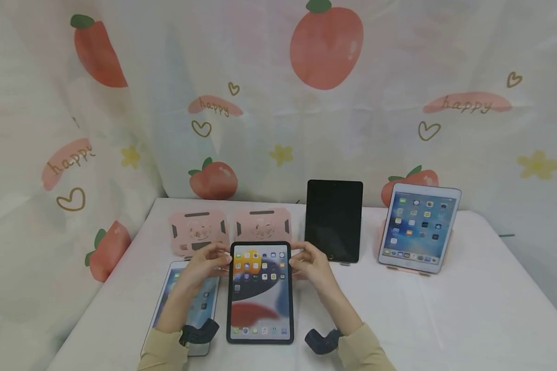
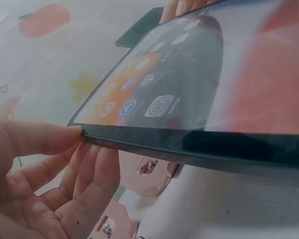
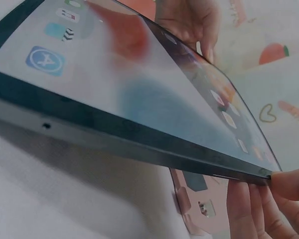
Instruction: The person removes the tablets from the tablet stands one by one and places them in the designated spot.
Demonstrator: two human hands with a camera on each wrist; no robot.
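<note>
A black-framed tablet [image 1: 260, 288], its screen lit with app icons, is held between both hands near its upper corners. My left hand [image 1: 208, 264] pinches the left edge, thumb at the front rim and fingers behind, as the left wrist view shows of the tablet [image 2: 189, 144]. On the opposite edge, my right hand [image 1: 312, 263] grips in the same way; in the right wrist view its fingers [image 3: 249, 209] lie under the tablet [image 3: 114, 144]. Beneath my left forearm lies a white tablet [image 1: 209, 304], partly hidden. Two pink stands [image 1: 199, 232] are behind the held tablet.
Back right of the hands, a dark-screened tablet [image 1: 334, 221] leans upright on a stand. Farther right, a white tablet [image 1: 420, 226] with a lit screen stands on a pink stand. A white cloth [image 1: 473, 309] covers the table, and a printed curtain [image 1: 269, 123] hangs behind.
</note>
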